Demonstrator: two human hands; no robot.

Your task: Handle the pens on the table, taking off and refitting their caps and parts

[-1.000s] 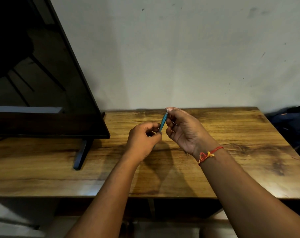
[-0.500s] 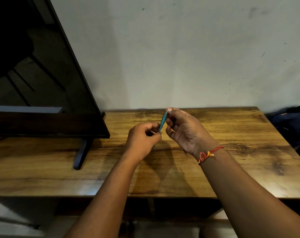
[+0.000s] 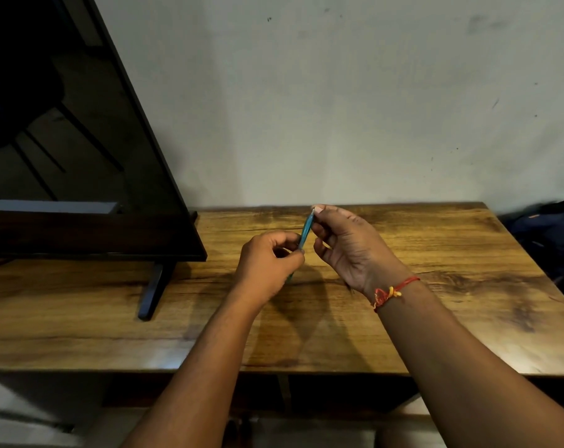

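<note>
blue pen (image 3: pixel 306 232) held over the table (image 3: pixel 452 295)
left hand (image 3: pixel 269 265) grips its lower end, right hand (image 3: pixel 348 247) pinches the top; bare wood runs right to the edge, tv foot (image 3: pixel 151 292) at left.

The pen (image 3: pixel 306 231), slim and teal, is held in the air over the table's (image 3: pixel 435 253) rear middle, steeply tilted, its top leaning right; cap state unclear.

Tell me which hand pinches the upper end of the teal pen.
The right hand, the one wearing the red thread, pinches the upper tip of the teal pen; the left hand grips it lower down.
</note>
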